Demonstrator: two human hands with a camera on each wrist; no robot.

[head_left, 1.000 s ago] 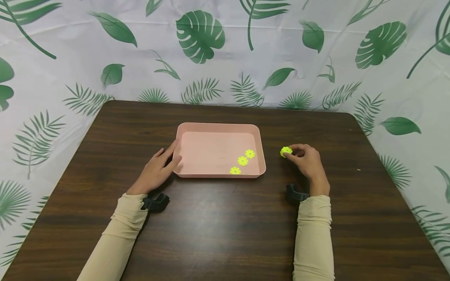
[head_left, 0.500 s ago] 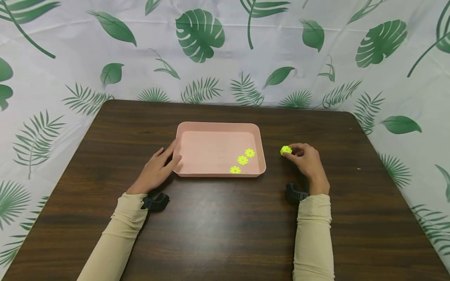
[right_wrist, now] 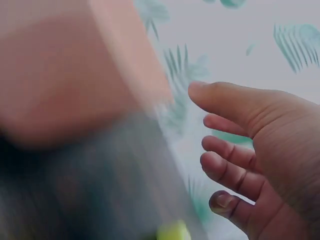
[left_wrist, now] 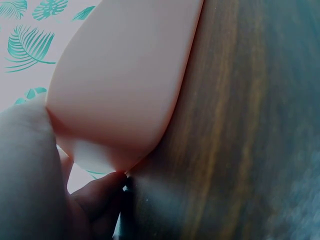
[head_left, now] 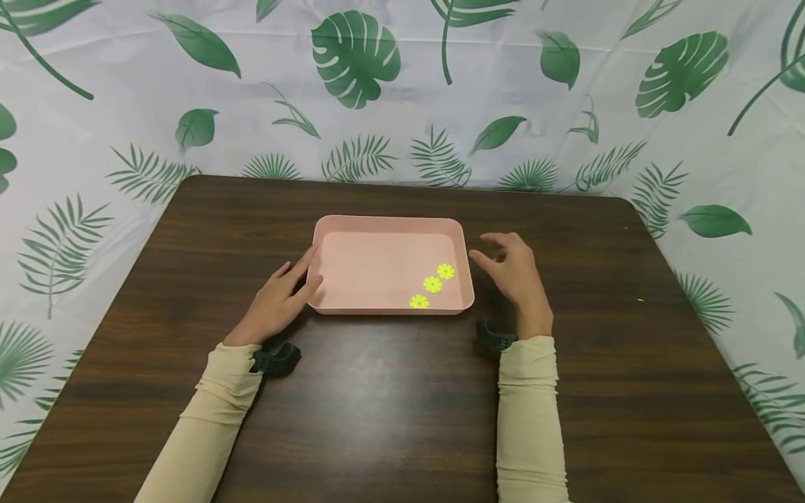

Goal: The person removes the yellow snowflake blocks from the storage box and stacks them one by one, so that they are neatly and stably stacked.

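Note:
In the head view my left hand point(head_left: 279, 299) rests at the left end of a pink rectangular tray point(head_left: 377, 262), its thumb and forefinger reaching over the rim. Three yellow-green toothed discs lie in the tray: one disc point(head_left: 445, 271) by the right wall, a second disc point(head_left: 432, 284) below it, and a third disc point(head_left: 419, 301) against the near wall. My right hand point(head_left: 512, 271) hovers just right of the tray with thumb and fingers apart and nothing between them. A blurred yellow-green piece point(right_wrist: 173, 232) shows at the right wrist view's bottom edge; the hand hides that spot in the head view.
The dark wood-grain table point(head_left: 377, 405) carries the tray. A white cloth with green leaves point(head_left: 251, 91) hangs behind it. Black wrist mounts point(head_left: 277, 360) sit under the pale sleeves point(head_left: 201, 426). A tiny light speck point(head_left: 640, 300) lies on the table at right.
My right hand has let go of the yellow-green pieces it was pinching and moved left toward the tray, fingers spreading. The left hand and the three discs have stayed in place.

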